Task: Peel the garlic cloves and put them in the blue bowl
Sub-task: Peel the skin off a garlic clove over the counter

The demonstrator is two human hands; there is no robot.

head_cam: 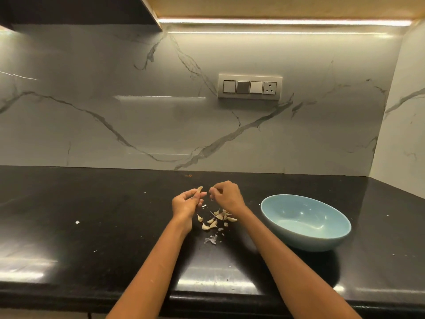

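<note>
Above the black counter (115, 226), both forearms reach forward: the left hand (187, 202) pinches 1 garlic clove (199, 189), while the right hand (226, 195) curls its fingers, whether around a scrap I cannot tell. Loose cloves (216, 218) lie beneath the hands, the blue bowl (305, 222) stands apart at right, and bare counter runs left.

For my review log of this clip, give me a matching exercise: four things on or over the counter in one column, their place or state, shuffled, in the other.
Column 1
1. blue bowl
2. garlic clove
3. pile of cloves
4. loose skin

Column 2
A. held in the left hand
B. empty, right of the hands
C. on the counter below the hands
D. nearest the counter's front edge, below the pile

Pairs: 1-B, 2-A, 3-C, 4-D
</note>
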